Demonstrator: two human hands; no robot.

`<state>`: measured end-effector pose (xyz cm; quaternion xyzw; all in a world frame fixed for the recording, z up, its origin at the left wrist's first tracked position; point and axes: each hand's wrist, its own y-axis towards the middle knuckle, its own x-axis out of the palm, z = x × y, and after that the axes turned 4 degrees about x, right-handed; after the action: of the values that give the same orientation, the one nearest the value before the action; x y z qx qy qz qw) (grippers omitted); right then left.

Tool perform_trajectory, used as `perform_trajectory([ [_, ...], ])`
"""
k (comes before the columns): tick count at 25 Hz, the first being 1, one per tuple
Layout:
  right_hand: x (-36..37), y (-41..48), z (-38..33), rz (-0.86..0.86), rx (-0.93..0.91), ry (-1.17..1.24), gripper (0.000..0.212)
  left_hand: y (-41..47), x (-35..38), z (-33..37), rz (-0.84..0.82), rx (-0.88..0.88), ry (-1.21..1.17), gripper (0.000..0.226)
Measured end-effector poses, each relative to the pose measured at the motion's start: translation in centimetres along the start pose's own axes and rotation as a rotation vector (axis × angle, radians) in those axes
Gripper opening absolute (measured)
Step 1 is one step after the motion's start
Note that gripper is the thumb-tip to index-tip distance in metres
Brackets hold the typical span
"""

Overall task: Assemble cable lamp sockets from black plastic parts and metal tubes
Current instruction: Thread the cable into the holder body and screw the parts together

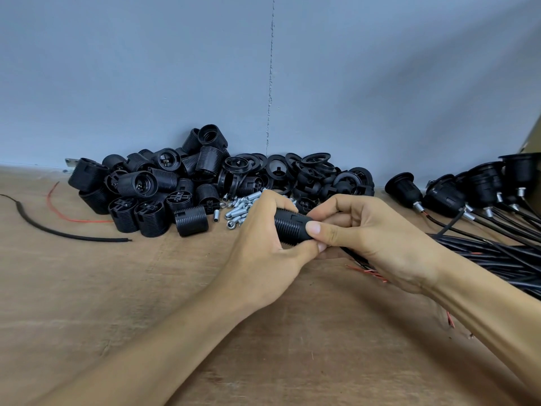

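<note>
- You are holding one black socket (292, 227) in both hands, lifted just above the wooden table (117, 303) in front of the parts pile.
- Your left hand (263, 250) is gripping the socket's left end, with the fingers curled over the top and the thumb tucked underneath.
- Your right hand (377, 238) is pinching the right end: the thumb (317, 229) is pressing on the ribbed side and the other fingers are curling round behind it.
- The socket's long axis is running left to right between your two hands and tipping slightly down toward the right, so each hand is holding one end of it.
- That makes a twist or a push along this axis look like the move in hand, probably seating or screwing two halves together. The joint itself is hidden under your fingers.
- A black cable (352, 256) is coming out below your right palm and leading toward the cable bundle (503, 256). I cannot tell whether it is already entering the socket.
- The metal tubes (240, 206) are lying just behind your left hand, so that hand is the nearer one for picking up the next tube.
- The loose socket shells (152, 194) are piled to the left and the rings (307, 168) are lying against the wall.
- The finished sockets (468, 189) are lined up on your right, on the right hand's side.
</note>
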<state>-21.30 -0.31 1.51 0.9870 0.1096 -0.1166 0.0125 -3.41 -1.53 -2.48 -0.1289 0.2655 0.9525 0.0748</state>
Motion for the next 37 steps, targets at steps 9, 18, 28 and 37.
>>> perform_trajectory([
  [9, 0.3, 0.2, 0.1, -0.011, 0.035, 0.105, 0.036, 0.2, 0.0, -0.3, -0.016, -0.047, -0.099, 0.042],
  [18, -0.3, 0.5, -0.1, -0.024, 0.06, -0.114, 0.037, 0.0, 0.4, -0.3, 0.07, 0.084, 0.272, 0.05],
  [28, 0.4, 0.1, 0.0, -0.097, 0.04, -0.213, 0.037, 0.1, 0.4, -0.3, 0.032, 0.005, 0.256, 0.046],
  [37, 0.4, 0.1, 0.0, -0.073, 0.019, -0.221, 0.031, 0.0, 0.6, -0.4, -0.041, -0.064, 0.059, 0.041],
])
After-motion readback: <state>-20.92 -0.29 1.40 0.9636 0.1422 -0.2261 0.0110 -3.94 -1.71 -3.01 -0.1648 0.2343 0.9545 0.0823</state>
